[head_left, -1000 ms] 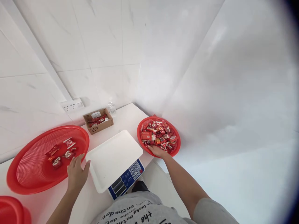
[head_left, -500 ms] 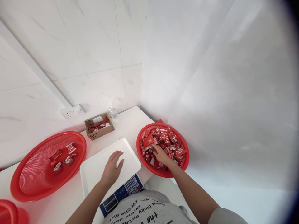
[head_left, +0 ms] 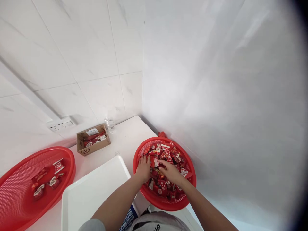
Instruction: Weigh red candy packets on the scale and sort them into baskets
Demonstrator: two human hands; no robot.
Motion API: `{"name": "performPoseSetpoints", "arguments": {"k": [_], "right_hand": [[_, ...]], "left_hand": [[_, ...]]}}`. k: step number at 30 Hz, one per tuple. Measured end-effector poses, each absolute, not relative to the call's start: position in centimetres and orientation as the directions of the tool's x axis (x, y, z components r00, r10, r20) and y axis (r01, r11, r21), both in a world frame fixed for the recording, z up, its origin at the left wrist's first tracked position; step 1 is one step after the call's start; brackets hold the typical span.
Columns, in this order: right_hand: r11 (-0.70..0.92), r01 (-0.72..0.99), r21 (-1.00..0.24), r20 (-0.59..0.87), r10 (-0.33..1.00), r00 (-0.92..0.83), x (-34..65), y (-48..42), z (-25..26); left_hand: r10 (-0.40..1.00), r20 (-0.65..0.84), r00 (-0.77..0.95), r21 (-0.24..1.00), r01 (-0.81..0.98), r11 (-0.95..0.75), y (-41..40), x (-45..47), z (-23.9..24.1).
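A round red plastic basket (head_left: 189,195) holds a heap of small wrapped sweets (head_left: 166,154), mostly in red and white wrappers. My left hand (head_left: 143,168) lies over the heap at the basket's left side, its fingers stretched out flat. Close by, my right hand (head_left: 171,172) reaches over the heap from the right with thumb and fingers apart. Its fingertips are at the edge of a red packet with a pale end (head_left: 154,162), which lies between both hands. Whether they grip it does not show clearly. Undersides of both hands are hidden.
A white-topped scale (head_left: 93,189) stands left of the basket, its blue keypad (head_left: 128,219) partly under my left arm. Further left, another red basket (head_left: 14,179) contains several sweets. A cardboard box (head_left: 96,147) and a clear plastic item (head_left: 110,123) are near the wall.
My left hand has moved right, from above the scale into the basket of sweets. My right hand stays over the heap by the red packet. The view has shifted, with things lower and further left.
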State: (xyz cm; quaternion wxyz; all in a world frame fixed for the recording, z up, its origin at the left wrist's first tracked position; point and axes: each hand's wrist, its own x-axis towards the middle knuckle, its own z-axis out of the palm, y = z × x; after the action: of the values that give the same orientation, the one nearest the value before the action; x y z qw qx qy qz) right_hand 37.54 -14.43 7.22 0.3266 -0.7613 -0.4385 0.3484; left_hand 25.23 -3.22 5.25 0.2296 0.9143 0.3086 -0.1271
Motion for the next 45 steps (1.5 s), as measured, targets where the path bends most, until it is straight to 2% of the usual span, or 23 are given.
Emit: {"name": "performPoseSetpoints", "arguments": {"k": [3,7,9,13,16,20,24,28,32,35,38,41,43,45], "right_hand": [[-0.440,0.426,-0.791,-0.263,0.872,0.412,38.4,-14.7,8.4],[-0.412,0.565,-0.714,-0.103,0.861,0.498,39.8,-13.5,9.3],[-0.375,0.666,-0.644,-0.053,0.891,0.451,40.1,-12.4,9.2],[-0.276,0.774,-0.569,-0.118,0.960,0.256,39.4,-9.6,8.4],[-0.254,0.788,-0.562,-0.215,0.964,0.157,38.9,-8.1,7.5],[-0.266,0.773,-0.576,-0.282,0.952,0.118,38.8,-7.8,6.5],[-0.282,0.727,-0.626,-0.292,0.949,0.116,38.9,-9.1,6.3],[-0.333,0.456,-0.825,-0.243,0.939,0.245,39.3,-10.9,6.0],[-0.325,0.260,-0.909,-0.224,0.908,0.354,39.9,-12.9,6.1],[-0.351,0.266,-0.898,-0.250,0.904,0.347,40.1,-14.1,7.0],[-0.359,0.416,-0.835,-0.248,0.922,0.297,39.7,-14.1,8.4],[-0.299,0.620,-0.725,-0.163,0.950,0.267,38.0,-12.9,9.3],[-0.216,0.702,-0.679,-0.148,0.976,0.158,36.2,-11.7,9.1],[-0.168,0.748,-0.643,-0.221,0.975,0.029,34.2,-10.5,8.2]], "left_hand": [[0.534,-0.288,0.795,0.310,0.605,-0.734,-3.5,25.5,5.2],[0.500,-0.296,0.814,0.381,0.580,-0.720,-4.5,25.1,6.1],[0.494,-0.307,0.813,0.425,0.582,-0.694,-5.3,24.6,6.7],[0.537,-0.293,0.791,0.534,0.601,-0.594,-6.7,23.0,7.8],[0.666,-0.279,0.692,0.711,0.615,-0.341,-7.1,21.4,8.6],[0.756,-0.402,0.516,0.856,0.504,0.111,-6.6,19.3,9.5],[0.716,-0.482,0.505,0.876,0.272,0.398,-6.3,18.6,9.9],[0.670,-0.541,0.509,0.826,0.171,0.537,-6.6,19.2,10.0],[0.673,-0.535,0.511,0.828,0.159,0.537,-6.6,19.7,10.2],[0.728,-0.471,0.498,0.877,0.176,0.448,-6.0,18.6,10.6],[0.807,-0.428,0.407,0.904,0.207,0.375,-5.1,15.6,11.3],[0.869,-0.423,0.257,0.887,0.315,0.338,-4.1,11.5,11.6],[0.891,-0.421,0.171,0.826,0.477,0.299,-3.6,8.9,11.5],[0.911,-0.402,0.095,0.714,0.655,0.246,-3.5,6.8,11.0]]}}
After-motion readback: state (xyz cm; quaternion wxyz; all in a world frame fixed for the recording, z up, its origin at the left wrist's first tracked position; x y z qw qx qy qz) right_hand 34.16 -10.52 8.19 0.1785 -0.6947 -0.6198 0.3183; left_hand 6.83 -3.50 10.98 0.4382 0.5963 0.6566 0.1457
